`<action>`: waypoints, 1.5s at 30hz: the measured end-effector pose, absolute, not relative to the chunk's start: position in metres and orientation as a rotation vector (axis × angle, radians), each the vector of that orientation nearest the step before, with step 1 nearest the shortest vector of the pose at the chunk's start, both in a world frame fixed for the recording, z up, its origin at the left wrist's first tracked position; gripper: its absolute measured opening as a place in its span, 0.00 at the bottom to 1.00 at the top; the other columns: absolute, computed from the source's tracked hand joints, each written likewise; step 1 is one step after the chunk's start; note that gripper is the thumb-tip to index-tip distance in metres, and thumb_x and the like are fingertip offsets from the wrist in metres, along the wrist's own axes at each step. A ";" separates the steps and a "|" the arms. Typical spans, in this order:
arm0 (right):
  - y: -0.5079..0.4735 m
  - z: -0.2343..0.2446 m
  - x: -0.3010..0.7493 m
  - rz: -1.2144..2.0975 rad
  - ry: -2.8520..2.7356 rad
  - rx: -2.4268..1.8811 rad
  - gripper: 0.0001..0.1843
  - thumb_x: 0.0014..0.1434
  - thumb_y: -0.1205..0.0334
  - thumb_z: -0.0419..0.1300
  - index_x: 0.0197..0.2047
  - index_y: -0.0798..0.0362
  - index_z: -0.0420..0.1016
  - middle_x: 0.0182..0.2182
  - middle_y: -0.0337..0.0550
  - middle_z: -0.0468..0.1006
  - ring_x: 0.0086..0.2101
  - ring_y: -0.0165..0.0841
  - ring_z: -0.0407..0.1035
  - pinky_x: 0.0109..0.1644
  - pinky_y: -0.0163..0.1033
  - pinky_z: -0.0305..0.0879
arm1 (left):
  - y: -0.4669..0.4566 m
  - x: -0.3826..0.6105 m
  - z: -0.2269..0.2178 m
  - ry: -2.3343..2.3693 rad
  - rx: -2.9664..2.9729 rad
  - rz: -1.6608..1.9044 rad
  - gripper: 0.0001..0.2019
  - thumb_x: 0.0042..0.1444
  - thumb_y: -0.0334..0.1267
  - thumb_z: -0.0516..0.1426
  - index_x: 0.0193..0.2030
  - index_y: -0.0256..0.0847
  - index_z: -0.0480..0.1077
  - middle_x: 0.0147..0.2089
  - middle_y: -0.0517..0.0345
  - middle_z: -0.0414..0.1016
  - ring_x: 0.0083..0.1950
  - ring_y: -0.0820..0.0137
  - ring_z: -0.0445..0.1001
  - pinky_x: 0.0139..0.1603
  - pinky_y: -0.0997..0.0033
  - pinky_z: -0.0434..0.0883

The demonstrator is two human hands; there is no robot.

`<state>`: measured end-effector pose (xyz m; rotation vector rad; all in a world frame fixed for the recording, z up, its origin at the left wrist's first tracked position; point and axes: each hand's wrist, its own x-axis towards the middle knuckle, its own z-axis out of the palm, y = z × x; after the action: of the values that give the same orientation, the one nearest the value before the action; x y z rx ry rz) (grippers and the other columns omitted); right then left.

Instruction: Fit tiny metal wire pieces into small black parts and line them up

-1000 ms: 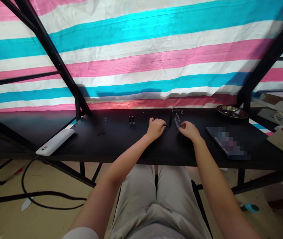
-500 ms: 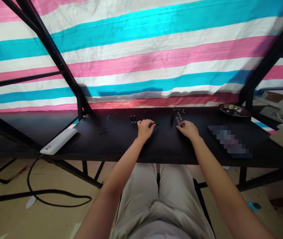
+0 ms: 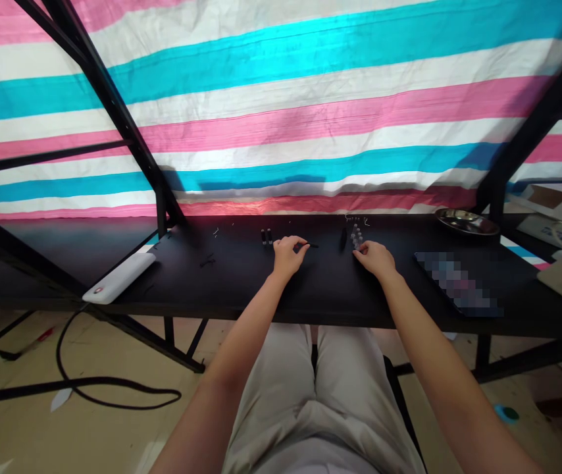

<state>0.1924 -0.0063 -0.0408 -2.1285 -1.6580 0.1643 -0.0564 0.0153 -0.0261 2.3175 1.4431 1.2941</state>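
Observation:
My left hand (image 3: 288, 255) is closed in a pinch above the black table (image 3: 231, 283). A thin black stick-like piece (image 3: 313, 245) pokes out from its fingertips toward the right. My right hand (image 3: 376, 258) has thumb and fingers together at the near end of a group of small clear pieces (image 3: 357, 236); whatever lies between the fingertips is too small to make out. Just left of those clear pieces lies a slim black object (image 3: 343, 237). Two short black cylinders with pale ends (image 3: 266, 236) stand beyond my left hand.
A shiny metal dish (image 3: 467, 222) sits at the back right, with a blurred flat object (image 3: 459, 283) in front of it. On the left is a white oblong device (image 3: 120, 278) with a cable. Thin black scraps (image 3: 207, 261) lie left of my hands. Black frame posts flank the table.
The whole view has shifted slightly. Both hands keep nearly the same place and the same pinch.

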 end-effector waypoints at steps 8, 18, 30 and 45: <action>-0.014 -0.037 0.182 0.130 -1.857 -1.970 0.08 0.52 0.57 0.55 0.32 0.51 0.72 0.30 0.40 0.74 0.31 0.31 0.67 0.32 0.34 0.56 | 0.014 -0.057 -0.023 1.459 2.284 1.314 0.02 0.52 0.36 0.60 0.33 0.42 0.72 0.34 0.61 0.76 0.37 0.71 0.71 0.47 0.65 0.61; 0.003 -0.014 0.114 -0.111 -2.046 -1.864 0.08 0.55 0.60 0.53 0.36 0.52 0.70 0.37 0.44 0.74 0.31 0.32 0.68 0.31 0.34 0.53 | 0.015 -0.058 -0.022 1.571 2.189 1.447 0.02 0.54 0.36 0.58 0.34 0.42 0.72 0.35 0.61 0.76 0.36 0.71 0.71 0.49 0.63 0.59; 0.002 -0.029 0.103 -0.208 -2.200 -1.787 0.09 0.60 0.61 0.48 0.39 0.54 0.68 0.39 0.48 0.73 0.37 0.35 0.68 0.33 0.35 0.54 | 0.011 -0.057 -0.017 1.521 2.205 1.438 0.03 0.55 0.36 0.57 0.35 0.42 0.71 0.36 0.59 0.76 0.37 0.70 0.72 0.48 0.63 0.60; 0.000 -0.029 0.104 -0.341 -2.179 -1.789 0.09 0.59 0.63 0.48 0.37 0.55 0.68 0.37 0.48 0.72 0.34 0.34 0.66 0.32 0.36 0.50 | 0.009 -0.058 -0.019 1.545 2.342 1.423 0.04 0.58 0.36 0.53 0.37 0.42 0.69 0.40 0.58 0.76 0.40 0.69 0.71 0.48 0.64 0.59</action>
<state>0.1040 -0.0001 -0.0294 -1.7894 -2.1787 -0.3411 -0.0580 0.0088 -0.0192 2.3419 1.5455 1.4230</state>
